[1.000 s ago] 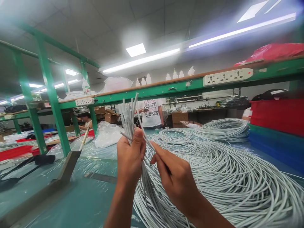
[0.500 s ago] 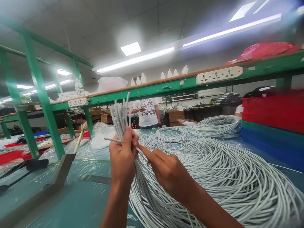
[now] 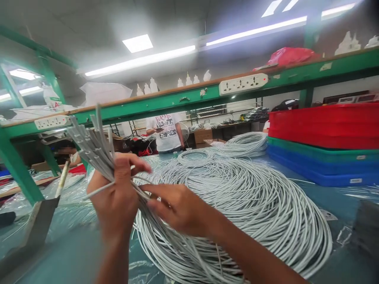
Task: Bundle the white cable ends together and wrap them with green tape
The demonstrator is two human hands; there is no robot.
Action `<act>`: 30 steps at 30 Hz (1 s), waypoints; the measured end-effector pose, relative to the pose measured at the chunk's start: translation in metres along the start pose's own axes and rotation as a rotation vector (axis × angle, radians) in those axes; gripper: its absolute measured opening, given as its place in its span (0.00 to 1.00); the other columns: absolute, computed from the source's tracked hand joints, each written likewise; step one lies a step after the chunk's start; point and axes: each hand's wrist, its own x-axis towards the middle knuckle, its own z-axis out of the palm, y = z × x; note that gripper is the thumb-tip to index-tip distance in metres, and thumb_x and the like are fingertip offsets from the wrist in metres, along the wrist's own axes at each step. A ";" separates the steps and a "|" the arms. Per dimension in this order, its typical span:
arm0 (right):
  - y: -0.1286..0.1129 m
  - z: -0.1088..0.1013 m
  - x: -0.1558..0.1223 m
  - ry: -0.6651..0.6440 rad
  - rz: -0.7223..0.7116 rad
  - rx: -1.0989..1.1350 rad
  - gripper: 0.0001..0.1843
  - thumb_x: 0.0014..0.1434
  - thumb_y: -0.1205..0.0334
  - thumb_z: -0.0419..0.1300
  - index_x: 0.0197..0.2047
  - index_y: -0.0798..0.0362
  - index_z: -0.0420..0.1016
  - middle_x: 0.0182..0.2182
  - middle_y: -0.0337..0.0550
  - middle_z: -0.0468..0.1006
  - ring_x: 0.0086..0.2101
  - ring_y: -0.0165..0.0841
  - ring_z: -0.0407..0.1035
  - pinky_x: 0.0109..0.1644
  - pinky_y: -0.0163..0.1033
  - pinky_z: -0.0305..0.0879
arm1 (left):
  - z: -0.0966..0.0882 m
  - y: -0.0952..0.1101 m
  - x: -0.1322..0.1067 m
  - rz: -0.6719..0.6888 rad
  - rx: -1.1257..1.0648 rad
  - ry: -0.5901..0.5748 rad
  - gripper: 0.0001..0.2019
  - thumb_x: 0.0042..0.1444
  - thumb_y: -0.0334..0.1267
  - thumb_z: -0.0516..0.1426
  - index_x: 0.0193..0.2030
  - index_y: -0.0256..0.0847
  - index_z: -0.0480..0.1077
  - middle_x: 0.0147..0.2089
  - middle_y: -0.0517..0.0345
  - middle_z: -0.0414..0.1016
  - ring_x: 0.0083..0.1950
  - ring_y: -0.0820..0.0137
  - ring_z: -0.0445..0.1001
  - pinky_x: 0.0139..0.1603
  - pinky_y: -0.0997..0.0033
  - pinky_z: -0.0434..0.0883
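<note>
A bundle of light grey cables (image 3: 92, 152) fans upward out of my left hand (image 3: 117, 199), which is wrapped round it just below the cut ends. One single cable end sticks out sideways to the left from under the thumb. My left index finger is raised and blurred. Close beside it, my right hand (image 3: 180, 205) pinches a cable strand under the bundle, thumb and index finger nearly together. From both hands the cables run down into a wide heap of coiled grey cable (image 3: 242, 197) on the table.
Stacked red, green and blue bins (image 3: 319, 128) stand at the right. A green shelf beam (image 3: 171, 101) with a power strip (image 3: 243, 84) and small bottles crosses above the table. A cutter-like metal arm (image 3: 40, 221) lies at left. Behind the table stands a person (image 3: 166, 132).
The view has turned to the right, so both hands and the bundle appear farther left. My left index finger has lifted, and the bundle leans more to the left.
</note>
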 end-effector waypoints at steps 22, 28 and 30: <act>0.125 0.052 -0.048 -0.664 0.863 -0.484 0.14 0.65 0.57 0.59 0.48 0.58 0.72 0.47 0.47 0.74 0.47 0.37 0.70 0.51 0.48 0.69 | -0.015 0.025 0.005 -0.321 -0.397 -0.306 0.22 0.58 0.48 0.60 0.22 0.39 0.56 0.18 0.68 0.49 0.11 0.84 0.47 0.09 0.81 0.46; 0.129 0.053 -0.052 -0.576 0.889 -0.435 0.14 0.65 0.56 0.58 0.49 0.57 0.71 0.46 0.47 0.73 0.46 0.37 0.69 0.51 0.48 0.68 | -0.013 0.027 0.001 -0.314 -0.330 -0.291 0.23 0.55 0.50 0.62 0.21 0.40 0.56 0.17 0.66 0.51 0.12 0.83 0.47 0.10 0.78 0.44; 0.133 0.052 -0.053 -0.552 0.900 -0.403 0.15 0.65 0.56 0.58 0.49 0.57 0.71 0.46 0.47 0.73 0.45 0.36 0.69 0.50 0.47 0.68 | -0.013 0.026 0.001 -0.304 -0.325 -0.281 0.23 0.56 0.50 0.61 0.21 0.40 0.56 0.17 0.66 0.51 0.12 0.83 0.46 0.10 0.78 0.43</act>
